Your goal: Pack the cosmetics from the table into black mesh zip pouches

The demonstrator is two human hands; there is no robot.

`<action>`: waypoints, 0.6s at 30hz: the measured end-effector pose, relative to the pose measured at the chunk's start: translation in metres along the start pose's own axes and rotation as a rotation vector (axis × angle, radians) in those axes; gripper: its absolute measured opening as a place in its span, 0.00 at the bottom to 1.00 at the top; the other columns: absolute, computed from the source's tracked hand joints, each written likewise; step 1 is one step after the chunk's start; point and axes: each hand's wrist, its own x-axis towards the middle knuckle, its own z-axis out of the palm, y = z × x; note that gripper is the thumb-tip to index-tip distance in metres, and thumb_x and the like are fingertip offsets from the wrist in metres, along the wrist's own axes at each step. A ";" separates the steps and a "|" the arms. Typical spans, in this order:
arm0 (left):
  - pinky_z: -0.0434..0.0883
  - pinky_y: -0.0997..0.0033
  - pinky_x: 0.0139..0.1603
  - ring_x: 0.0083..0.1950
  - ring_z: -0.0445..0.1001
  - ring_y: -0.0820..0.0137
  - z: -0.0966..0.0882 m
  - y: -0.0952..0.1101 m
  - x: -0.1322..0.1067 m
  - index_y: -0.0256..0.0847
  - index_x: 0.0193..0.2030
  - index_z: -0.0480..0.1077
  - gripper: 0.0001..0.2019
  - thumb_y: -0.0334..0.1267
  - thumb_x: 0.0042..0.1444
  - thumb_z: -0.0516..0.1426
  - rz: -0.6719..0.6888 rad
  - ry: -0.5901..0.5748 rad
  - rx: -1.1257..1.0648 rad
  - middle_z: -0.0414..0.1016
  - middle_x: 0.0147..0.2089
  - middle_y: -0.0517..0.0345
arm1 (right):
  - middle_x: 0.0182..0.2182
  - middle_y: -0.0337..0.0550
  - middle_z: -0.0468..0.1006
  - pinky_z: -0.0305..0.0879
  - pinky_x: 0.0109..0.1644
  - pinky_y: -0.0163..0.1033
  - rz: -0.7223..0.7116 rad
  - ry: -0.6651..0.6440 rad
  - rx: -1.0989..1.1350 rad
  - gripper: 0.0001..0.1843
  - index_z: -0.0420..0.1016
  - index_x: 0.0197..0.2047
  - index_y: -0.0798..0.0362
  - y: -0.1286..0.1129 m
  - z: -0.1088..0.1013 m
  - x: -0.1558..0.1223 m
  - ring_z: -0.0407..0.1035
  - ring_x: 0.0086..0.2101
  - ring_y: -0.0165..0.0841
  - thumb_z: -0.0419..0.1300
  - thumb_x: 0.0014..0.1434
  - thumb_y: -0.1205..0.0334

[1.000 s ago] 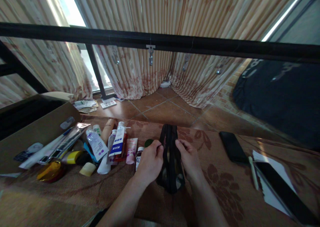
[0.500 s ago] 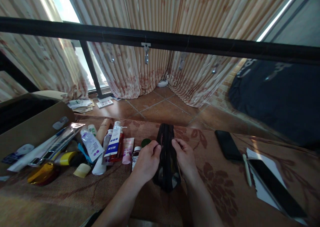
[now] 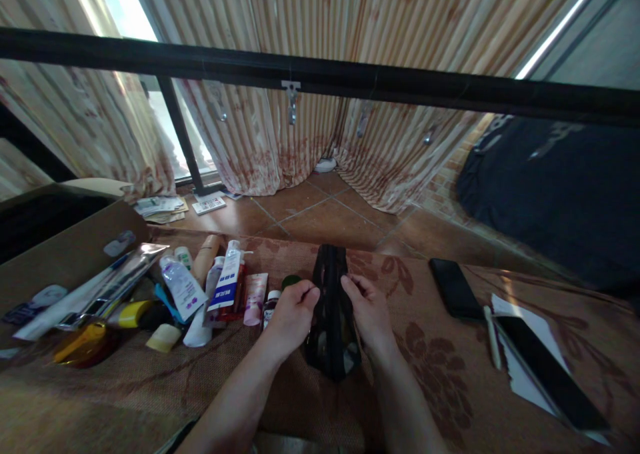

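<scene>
A black mesh pouch (image 3: 331, 307) lies lengthwise on the brown flowered cloth (image 3: 430, 367) in front of me. My left hand (image 3: 293, 315) pinches its left edge with closed fingers. My right hand (image 3: 367, 311) grips the right edge, so the pouch's mouth is held between both hands. Something pale shows inside the pouch near its close end. Just left of my left hand lie several toiletries: a pink tube (image 3: 253, 298), a white and blue tube (image 3: 226, 285), a small brown bottle (image 3: 271, 305) and a green cap (image 3: 290, 282).
Further left are a white purple-label tube (image 3: 181, 286), a yellow item (image 3: 129, 314), an amber soap case (image 3: 83, 345) and a cardboard box (image 3: 65, 254). At right lie a black phone (image 3: 451, 288), a white pen (image 3: 490, 337) and a dark tablet (image 3: 547, 371) on paper. A black rail (image 3: 320, 77) crosses overhead.
Both hands stay on the pouch; my fingers have shifted slightly along its edges. The view has drifted a little, moving everything left and up in the picture.
</scene>
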 end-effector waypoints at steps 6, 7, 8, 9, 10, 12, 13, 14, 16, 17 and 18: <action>0.55 0.78 0.21 0.21 0.57 0.78 -0.001 0.004 -0.003 0.39 0.22 0.61 0.12 0.42 0.51 0.56 -0.058 -0.010 -0.201 0.58 0.19 0.67 | 0.29 0.43 0.80 0.66 0.39 0.38 -0.052 0.015 -0.071 0.20 0.77 0.37 0.56 0.000 -0.005 0.002 0.72 0.31 0.34 0.64 0.48 0.48; 0.55 0.78 0.21 0.21 0.58 0.78 -0.001 0.005 -0.003 0.38 0.22 0.62 0.12 0.43 0.50 0.57 -0.067 -0.016 -0.222 0.59 0.19 0.67 | 0.30 0.44 0.80 0.66 0.39 0.39 -0.079 0.017 -0.115 0.19 0.77 0.37 0.56 0.001 -0.006 0.002 0.72 0.32 0.35 0.63 0.49 0.49; 0.56 0.78 0.21 0.20 0.58 0.78 -0.001 0.005 -0.003 0.38 0.22 0.63 0.13 0.43 0.49 0.57 -0.080 -0.023 -0.242 0.60 0.19 0.67 | 0.31 0.44 0.80 0.66 0.40 0.39 -0.109 0.016 -0.162 0.18 0.77 0.37 0.55 0.002 -0.007 0.002 0.73 0.33 0.36 0.62 0.51 0.49; 0.56 0.78 0.21 0.20 0.58 0.79 -0.001 0.005 -0.004 0.38 0.22 0.63 0.13 0.44 0.49 0.58 -0.095 -0.031 -0.262 0.60 0.19 0.67 | 0.32 0.45 0.81 0.66 0.41 0.40 -0.140 0.014 -0.211 0.17 0.77 0.38 0.55 0.003 -0.008 0.002 0.74 0.34 0.37 0.61 0.52 0.49; 0.56 0.78 0.20 0.20 0.58 0.79 -0.001 0.005 -0.004 0.38 0.22 0.64 0.14 0.44 0.48 0.59 -0.110 -0.041 -0.280 0.61 0.19 0.67 | 0.34 0.46 0.81 0.66 0.42 0.40 -0.168 0.011 -0.257 0.17 0.77 0.38 0.54 0.004 -0.009 0.002 0.74 0.35 0.37 0.60 0.53 0.50; 0.55 0.78 0.20 0.19 0.58 0.80 -0.001 0.004 -0.004 0.37 0.22 0.64 0.15 0.45 0.47 0.61 -0.133 -0.050 -0.311 0.61 0.18 0.67 | 0.36 0.47 0.81 0.65 0.44 0.41 -0.212 0.004 -0.334 0.15 0.76 0.39 0.53 0.005 -0.009 0.002 0.75 0.38 0.38 0.58 0.55 0.51; 0.55 0.78 0.19 0.18 0.58 0.80 -0.002 0.004 -0.003 0.37 0.22 0.64 0.15 0.46 0.47 0.61 -0.140 -0.050 -0.325 0.61 0.18 0.67 | 0.37 0.47 0.81 0.65 0.45 0.41 -0.227 0.002 -0.368 0.15 0.76 0.40 0.53 0.006 -0.009 0.001 0.75 0.39 0.39 0.57 0.56 0.52; 0.54 0.78 0.19 0.18 0.58 0.80 -0.002 0.004 -0.003 0.37 0.21 0.64 0.16 0.46 0.47 0.62 -0.144 -0.053 -0.336 0.61 0.17 0.66 | 0.38 0.48 0.81 0.65 0.45 0.41 -0.238 0.000 -0.400 0.14 0.75 0.41 0.53 0.006 -0.009 0.001 0.75 0.40 0.39 0.57 0.57 0.53; 0.54 0.78 0.19 0.17 0.58 0.81 -0.004 0.004 -0.002 0.37 0.21 0.64 0.17 0.47 0.46 0.63 -0.149 -0.060 -0.358 0.61 0.17 0.66 | 0.38 0.47 0.81 0.64 0.46 0.41 -0.248 -0.008 -0.456 0.14 0.75 0.42 0.52 0.006 -0.009 0.001 0.75 0.40 0.39 0.56 0.57 0.54; 0.54 0.78 0.19 0.17 0.58 0.81 -0.006 0.004 -0.001 0.37 0.21 0.64 0.17 0.47 0.46 0.63 -0.151 -0.072 -0.366 0.61 0.17 0.66 | 0.38 0.47 0.81 0.64 0.45 0.41 -0.247 -0.012 -0.477 0.14 0.75 0.42 0.52 0.006 -0.010 0.001 0.75 0.40 0.39 0.55 0.58 0.55; 0.53 0.78 0.18 0.17 0.58 0.81 -0.007 0.004 -0.001 0.36 0.22 0.64 0.17 0.47 0.46 0.63 -0.153 -0.089 -0.375 0.62 0.17 0.66 | 0.38 0.47 0.81 0.64 0.44 0.41 -0.244 -0.016 -0.497 0.13 0.74 0.42 0.52 0.006 -0.011 0.001 0.75 0.39 0.39 0.55 0.58 0.55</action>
